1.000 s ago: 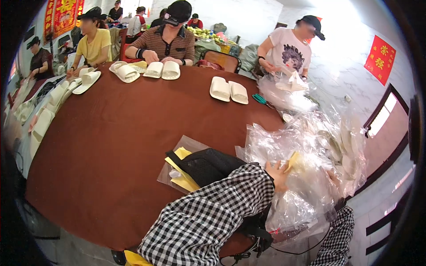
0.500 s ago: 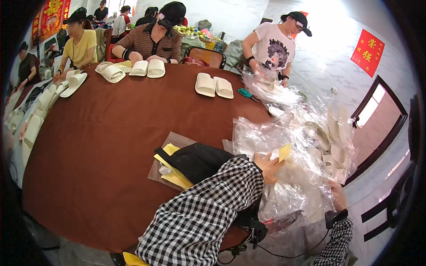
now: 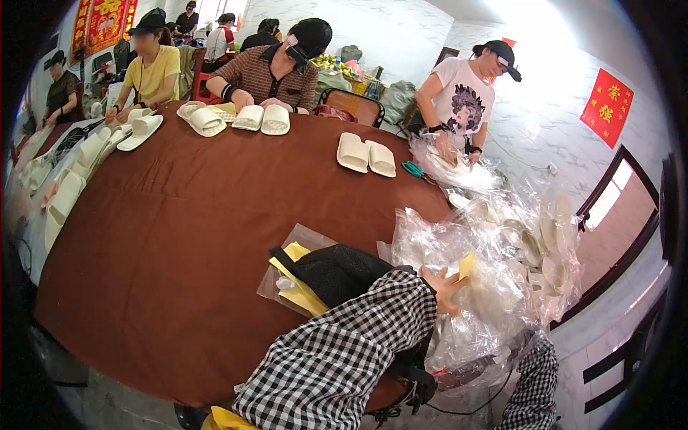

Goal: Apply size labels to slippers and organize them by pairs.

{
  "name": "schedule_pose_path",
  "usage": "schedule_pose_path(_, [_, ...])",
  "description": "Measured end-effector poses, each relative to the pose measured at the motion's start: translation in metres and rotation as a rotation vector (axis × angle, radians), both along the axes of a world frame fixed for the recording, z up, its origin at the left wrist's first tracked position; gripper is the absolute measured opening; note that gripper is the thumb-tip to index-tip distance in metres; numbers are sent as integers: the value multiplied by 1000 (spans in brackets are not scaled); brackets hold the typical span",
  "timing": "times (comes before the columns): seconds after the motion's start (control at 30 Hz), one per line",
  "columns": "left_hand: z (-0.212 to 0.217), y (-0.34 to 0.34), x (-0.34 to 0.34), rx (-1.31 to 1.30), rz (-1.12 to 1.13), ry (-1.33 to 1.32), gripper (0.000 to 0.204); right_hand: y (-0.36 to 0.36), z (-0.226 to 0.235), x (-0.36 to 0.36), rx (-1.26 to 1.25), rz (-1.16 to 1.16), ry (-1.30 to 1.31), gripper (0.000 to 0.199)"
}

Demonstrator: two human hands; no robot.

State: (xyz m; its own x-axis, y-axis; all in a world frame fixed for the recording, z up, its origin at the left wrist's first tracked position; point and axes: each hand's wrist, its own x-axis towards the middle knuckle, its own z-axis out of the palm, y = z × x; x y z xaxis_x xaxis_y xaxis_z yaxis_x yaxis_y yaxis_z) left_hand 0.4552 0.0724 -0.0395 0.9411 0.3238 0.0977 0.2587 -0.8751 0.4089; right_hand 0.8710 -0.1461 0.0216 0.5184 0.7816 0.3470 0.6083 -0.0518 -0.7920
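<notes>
My left hand [image 3: 446, 290] lies on a heap of clear plastic bags [image 3: 481, 322], its fingers spread and pressing on the film. By its fingertips a small yellow piece [image 3: 466, 265] sticks up; whether it is gripped cannot be made out. My right forearm [image 3: 534, 380], in a black-and-white checked sleeve, reaches up to the heap's near right side, and the hand there is hidden behind crumpled film. Pale slippers [image 3: 532, 247] show through the plastic beyond my hands. Beside my left forearm lies a black mesh piece [image 3: 337, 269] over yellow sheets [image 3: 304, 279] and a clear bag.
A round table with a brown cloth [image 3: 215, 287] fills the middle. Two cream slippers [image 3: 352, 153] and teal-handled scissors [image 3: 413, 169] lie on its far right. Co-workers sit along the far side among more slippers [image 3: 261, 120]; one person stands at the right, handling plastic.
The view has shifted, so the scene sits lower and further right. My right hand has slipped out of sight behind the plastic. My left hand stays on the heap.
</notes>
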Motion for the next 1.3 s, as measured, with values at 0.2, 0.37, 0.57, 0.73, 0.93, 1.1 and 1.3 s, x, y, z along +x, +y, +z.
schedule_pose_path(0.2, [-10,11,-7,59,50,99,92,29,48,-89,232,114,198,36])
schedule_pose_path(0.37, [9,-1,-5,84,-3,44,98,-34,204,-143,409,56,74,33])
schedule_pose_path(0.57, [48,7,-26,-92,125,-378,72,17,227,-285,254,101,-428,25])
schedule_pose_path(0.73, [29,66,-85,-183,532,-380,32,100,110,-315,-51,62,-830,37])
schedule_pose_path(0.93, [42,46,-114,-36,596,-665,34,131,-23,-284,-327,236,-565,52])
schedule_pose_path(1.1, [39,46,-94,-393,53,-517,53,128,-14,-282,-392,368,-557,60])
schedule_pose_path(1.3, [24,30,-34,-314,-40,19,83,81,-36,-229,-326,374,-763,60])
